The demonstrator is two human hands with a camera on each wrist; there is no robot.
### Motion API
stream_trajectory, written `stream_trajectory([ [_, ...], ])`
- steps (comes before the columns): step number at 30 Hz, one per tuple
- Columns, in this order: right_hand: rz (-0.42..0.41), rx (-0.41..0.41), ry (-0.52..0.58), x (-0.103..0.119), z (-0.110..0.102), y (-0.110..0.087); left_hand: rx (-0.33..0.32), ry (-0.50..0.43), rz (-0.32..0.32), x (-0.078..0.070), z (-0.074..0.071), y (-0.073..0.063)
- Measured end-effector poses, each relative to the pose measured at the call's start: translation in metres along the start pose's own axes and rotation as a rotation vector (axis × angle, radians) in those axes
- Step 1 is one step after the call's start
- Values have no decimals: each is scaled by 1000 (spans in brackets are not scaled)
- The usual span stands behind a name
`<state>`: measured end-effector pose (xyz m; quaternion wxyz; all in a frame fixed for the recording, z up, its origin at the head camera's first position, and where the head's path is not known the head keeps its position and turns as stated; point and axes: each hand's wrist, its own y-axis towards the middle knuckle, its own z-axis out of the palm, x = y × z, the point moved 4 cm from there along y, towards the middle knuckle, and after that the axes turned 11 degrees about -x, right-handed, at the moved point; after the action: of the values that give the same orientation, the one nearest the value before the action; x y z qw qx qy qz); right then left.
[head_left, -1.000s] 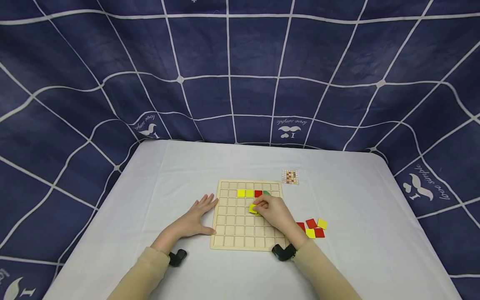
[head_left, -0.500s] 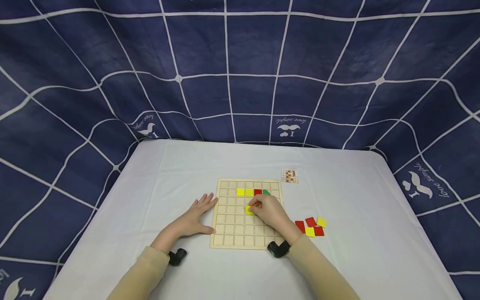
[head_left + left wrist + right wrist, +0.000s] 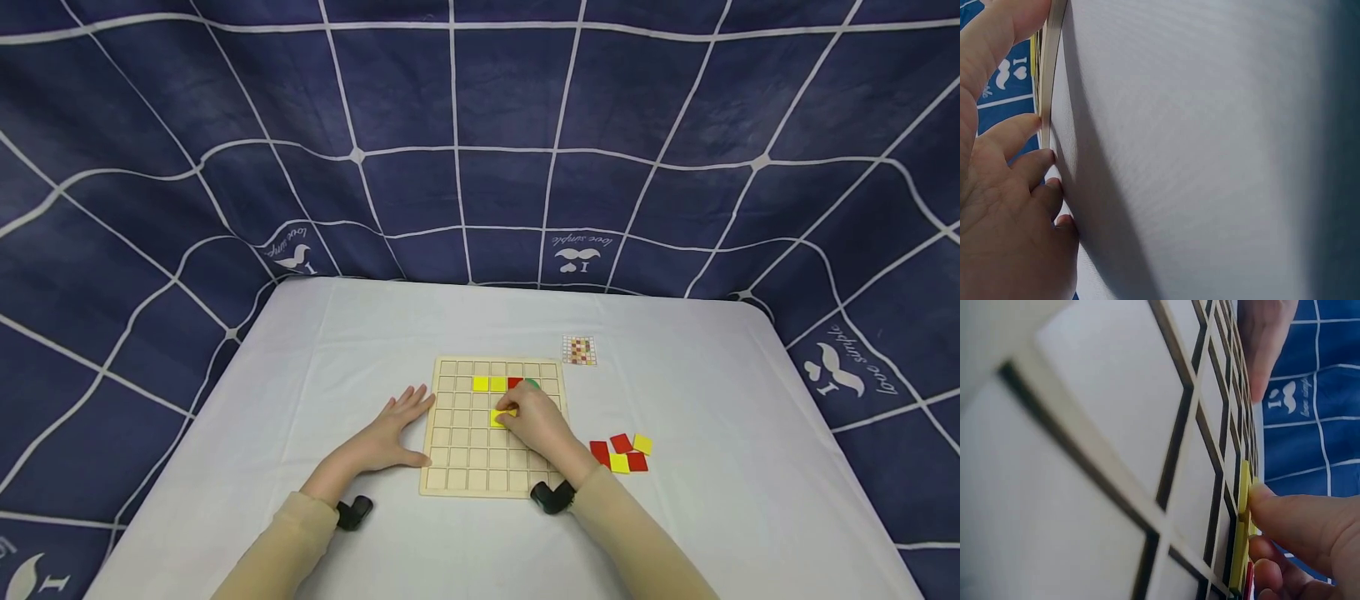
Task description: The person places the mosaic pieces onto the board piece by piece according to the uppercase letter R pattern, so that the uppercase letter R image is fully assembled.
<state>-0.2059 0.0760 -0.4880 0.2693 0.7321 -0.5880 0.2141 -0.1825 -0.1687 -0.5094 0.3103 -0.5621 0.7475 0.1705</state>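
Observation:
A pale wooden grid board [image 3: 459,482] lies on the white table. My right hand [image 3: 538,421] is over its middle, thumb and fingertips together at a square yellow tile [image 3: 496,419]. The right wrist view has the thumb against this yellow tile [image 3: 1244,487], which lies at a cell, with more yellow right beside it. In the head view the hand partly covers that second yellow piece. My left hand [image 3: 390,432] is spread flat at the board's left edge, thumb and fingertips touching it. Two yellow tiles [image 3: 489,383], a red tile [image 3: 515,383] and a green piece [image 3: 532,383] form an upper row.
Several loose red and yellow tiles [image 3: 619,463] lie right of the board. A small printed pattern card [image 3: 579,351] sits past its upper right corner. A dark blue curtain with white lines [image 3: 495,192] surrounds the far side of the table.
My right hand has moved slightly left with the yellow tile, which now lies in a cell at mid-board. The left hand has stayed at the board's edge.

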Motion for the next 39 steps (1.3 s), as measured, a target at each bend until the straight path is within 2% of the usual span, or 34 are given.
stream_trajectory([
  [5, 84, -12, 105, -9, -14, -5, 7, -10, 5, -2, 0, 0],
  [9, 192, -15, 177, -26, -32, -12, 10, -1, 7, -2, 0, -1],
  [12, 244, -11, 193, -41, -47, -20, 8, 7, 8, -1, 0, -1],
  [20, 316, -48, 110, -88, -90, -42, 13, 2, 3, 0, 2, -1],
  [26, 389, -80, 54, -120, -113, -60, 4, 12, -1, 2, 1, 1],
  [32, 400, -82, -9, -139, -122, -77, 3, 7, 4, 2, 0, 1],
  [39, 384, -36, -60, -143, -122, -83, 5, 7, 4, 3, 1, 0],
])
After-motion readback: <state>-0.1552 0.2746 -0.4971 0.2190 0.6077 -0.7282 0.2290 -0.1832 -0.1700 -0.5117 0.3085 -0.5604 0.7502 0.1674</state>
